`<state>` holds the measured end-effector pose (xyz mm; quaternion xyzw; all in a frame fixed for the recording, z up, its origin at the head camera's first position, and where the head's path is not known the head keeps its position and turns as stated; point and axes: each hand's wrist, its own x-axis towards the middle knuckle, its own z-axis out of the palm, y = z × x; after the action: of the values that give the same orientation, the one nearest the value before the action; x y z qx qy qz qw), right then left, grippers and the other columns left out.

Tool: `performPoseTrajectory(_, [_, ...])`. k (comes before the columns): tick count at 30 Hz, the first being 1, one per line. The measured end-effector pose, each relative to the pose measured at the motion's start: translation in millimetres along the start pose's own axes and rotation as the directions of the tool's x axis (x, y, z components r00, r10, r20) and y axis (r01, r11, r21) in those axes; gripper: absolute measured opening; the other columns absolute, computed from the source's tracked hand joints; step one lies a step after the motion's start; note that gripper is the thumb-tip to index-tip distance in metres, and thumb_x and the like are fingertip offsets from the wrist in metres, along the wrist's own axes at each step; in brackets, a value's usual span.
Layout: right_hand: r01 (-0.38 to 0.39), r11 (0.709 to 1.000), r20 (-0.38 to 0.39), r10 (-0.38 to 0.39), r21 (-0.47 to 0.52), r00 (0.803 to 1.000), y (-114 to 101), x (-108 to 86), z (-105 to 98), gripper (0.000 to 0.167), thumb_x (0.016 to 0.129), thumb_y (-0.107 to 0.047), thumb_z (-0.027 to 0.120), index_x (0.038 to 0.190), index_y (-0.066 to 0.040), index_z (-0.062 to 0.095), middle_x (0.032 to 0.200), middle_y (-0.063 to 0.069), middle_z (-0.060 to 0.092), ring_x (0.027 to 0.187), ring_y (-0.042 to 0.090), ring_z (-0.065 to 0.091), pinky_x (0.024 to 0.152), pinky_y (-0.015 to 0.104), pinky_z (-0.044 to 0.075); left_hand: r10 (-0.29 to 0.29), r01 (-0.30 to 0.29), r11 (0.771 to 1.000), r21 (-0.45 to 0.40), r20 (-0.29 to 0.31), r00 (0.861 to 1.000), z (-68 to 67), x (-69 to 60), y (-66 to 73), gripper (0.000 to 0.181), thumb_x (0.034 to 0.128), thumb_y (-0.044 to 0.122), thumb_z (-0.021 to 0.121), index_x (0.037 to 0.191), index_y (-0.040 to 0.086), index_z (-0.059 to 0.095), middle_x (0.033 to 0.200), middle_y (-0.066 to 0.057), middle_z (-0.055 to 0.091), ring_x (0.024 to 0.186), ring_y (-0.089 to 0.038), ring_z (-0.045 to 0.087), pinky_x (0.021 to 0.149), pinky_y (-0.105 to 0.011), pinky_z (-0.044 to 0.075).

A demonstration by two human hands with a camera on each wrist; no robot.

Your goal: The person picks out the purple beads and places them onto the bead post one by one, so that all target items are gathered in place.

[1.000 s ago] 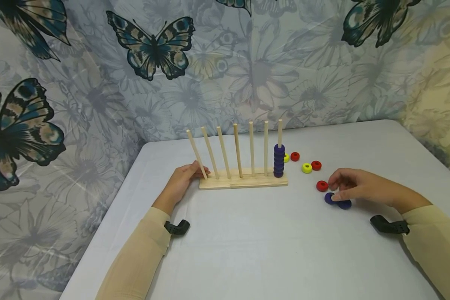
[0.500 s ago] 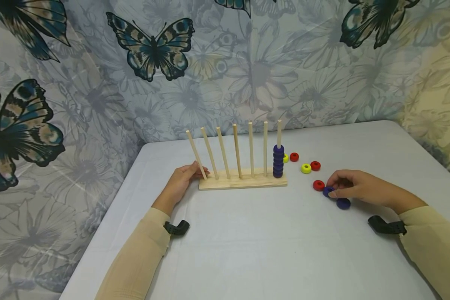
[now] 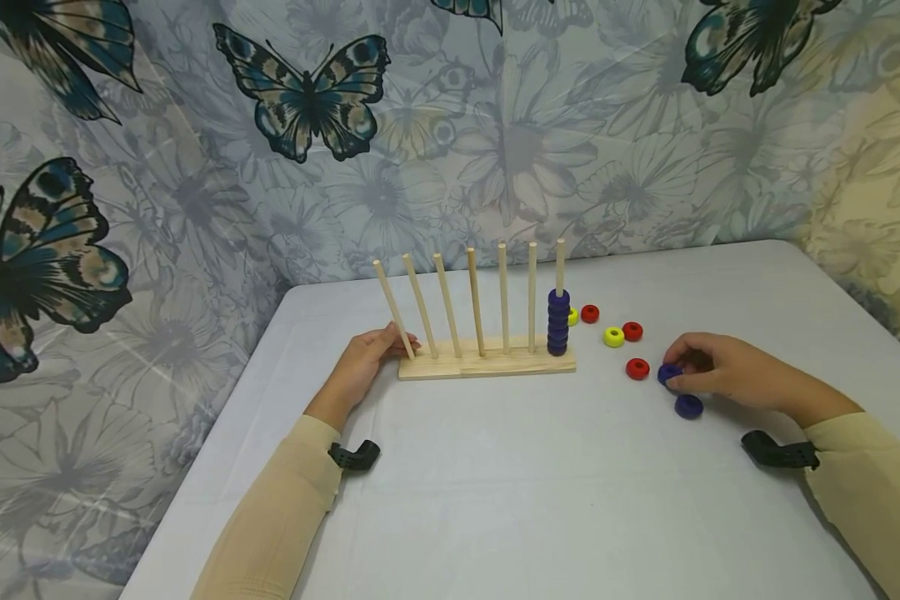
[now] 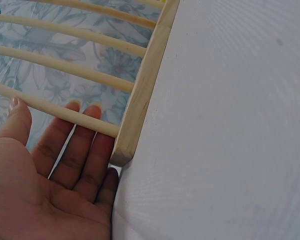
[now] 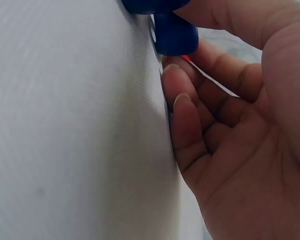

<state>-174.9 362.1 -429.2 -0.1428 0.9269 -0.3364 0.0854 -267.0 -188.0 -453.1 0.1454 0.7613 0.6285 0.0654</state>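
Observation:
A wooden peg stand point(image 3: 487, 360) has a row of upright pegs along its base. Dark blue rings point(image 3: 558, 323) are stacked on its rightmost peg. At the stand's left end, my left hand point(image 3: 363, 357) holds the outermost peg point(image 4: 55, 109), thumb on one side and fingers reaching behind it. My right hand point(image 3: 727, 371) pinches a blue ring point(image 3: 669, 373) between thumb and forefinger, low over the table. Just in front of that hand lies another blue ring point(image 3: 688, 407), and both show at the top of the right wrist view. The other right fingers are bent near the cloth.
Loose red rings point(image 3: 637, 368) and yellow rings point(image 3: 613, 337) lie between the stand and my right hand. One yellow ring is partly hidden behind the blue stack. A white cloth point(image 3: 510, 492) covers the table, and butterfly-patterned fabric point(image 3: 435, 167) hangs behind.
My right thumb and forefinger have drawn one blue ring away from the other. The nearest red ring has shifted slightly left. My left hand and the stand stay put.

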Motion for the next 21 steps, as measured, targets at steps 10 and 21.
performPoseTrajectory(10, [-0.018,1.0,-0.058,0.017,-0.019,0.998,4,-0.6,-7,0.028,0.1,-0.014,0.082,0.122,-0.003,0.069,0.12,0.011,0.07,0.101,0.027,0.067,0.075,0.032,0.057,0.0,0.0,1.0,0.011,-0.011,1.0,1.7,-0.3,0.8,0.062,0.1168,0.046,0.049,0.127,-0.009,0.075,0.12,-0.015,0.078,0.117,-0.029,0.071,0.113,-0.042,0.047])
performPoseTrajectory(21, [-0.044,0.999,-0.102,0.044,0.004,0.994,-1,-0.2,-11,0.03,0.103,-0.013,0.079,0.127,0.001,0.066,0.13,0.021,0.067,0.109,0.038,0.069,0.08,0.033,0.057,-0.003,0.003,1.0,0.006,-0.013,1.0,1.0,-1.1,0.2,0.062,0.1163,0.047,0.051,0.126,-0.009,0.076,0.119,-0.015,0.078,0.117,-0.031,0.071,0.114,-0.043,0.047])
